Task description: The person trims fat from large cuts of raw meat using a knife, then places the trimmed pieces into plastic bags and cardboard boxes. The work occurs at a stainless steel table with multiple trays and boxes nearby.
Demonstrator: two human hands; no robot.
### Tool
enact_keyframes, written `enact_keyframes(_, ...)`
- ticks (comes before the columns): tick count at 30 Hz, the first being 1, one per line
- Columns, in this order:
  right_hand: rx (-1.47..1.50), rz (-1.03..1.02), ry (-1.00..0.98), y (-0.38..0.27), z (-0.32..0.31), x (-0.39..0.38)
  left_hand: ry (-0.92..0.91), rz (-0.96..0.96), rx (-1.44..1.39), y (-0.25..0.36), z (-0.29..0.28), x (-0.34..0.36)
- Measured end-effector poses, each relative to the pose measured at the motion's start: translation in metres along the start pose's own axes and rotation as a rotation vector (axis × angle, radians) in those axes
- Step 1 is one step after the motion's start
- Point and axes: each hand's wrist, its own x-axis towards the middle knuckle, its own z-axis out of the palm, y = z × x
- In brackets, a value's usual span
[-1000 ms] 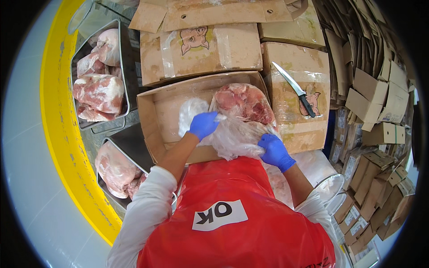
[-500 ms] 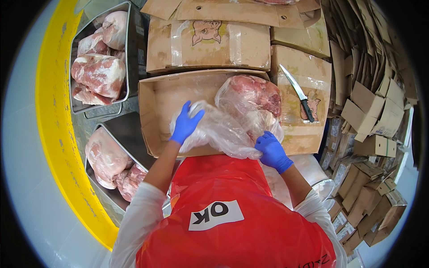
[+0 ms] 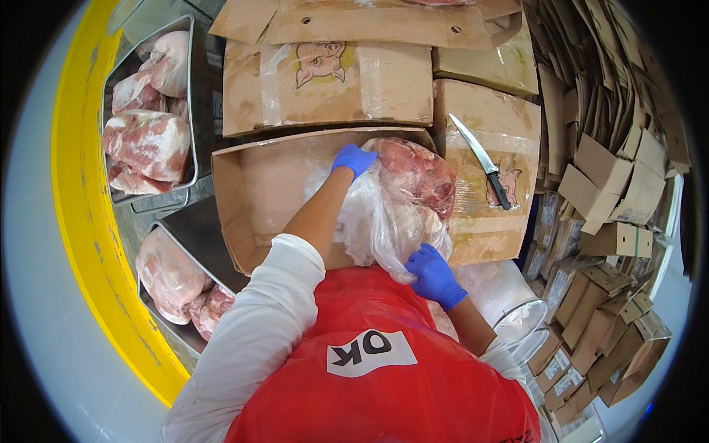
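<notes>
In front of me is an open cardboard box [image 3: 258, 159] with a large piece of raw meat [image 3: 415, 173] at its right end. A clear plastic bag [image 3: 384, 225] lies bunched against the meat's left and near sides. My left hand [image 3: 354, 160], in a blue glove, is closed on the bag's far edge at the meat's upper left. Closer to me, my gloved right hand [image 3: 436, 277] pinches the near end of the bag at the box's front edge. Some fingertips are hidden in the folds.
A knife [image 3: 484, 162] with a black handle lies on a closed carton [image 3: 473, 240] at the right. Two metal bins, a far one [image 3: 196, 111] and a near one [image 3: 170, 235], hold meat at the left. Flattened cardboard [image 3: 591, 88] is stacked at the far right.
My left hand has moved right and away from me, from spread fingers over the bag to a grip beside the meat. The bag is drawn in toward the meat; my right hand still holds it.
</notes>
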Motion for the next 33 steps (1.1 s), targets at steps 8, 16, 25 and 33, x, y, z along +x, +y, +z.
enact_keyframes(8, 0.08, 0.121, 0.028, 0.021, 0.0, -0.013, -0.023, 0.014, -0.373, -0.044, 0.018, -0.029)
enact_keyframes(16, 0.114, 0.17, 0.065, 0.031, -0.002, -0.02, -0.127, -0.088, -0.871, -0.034, -0.073, -0.198)
enact_keyframes(25, 0.318, 0.172, 0.169, 0.001, -0.055, 0.029, -0.173, 0.313, -0.536, -0.001, -0.055, -0.27)
enact_keyframes(33, 0.47, 0.403, -0.233, -0.078, -0.042, 0.168, -0.174, 0.426, -0.415, -0.016, -0.037, -0.296)
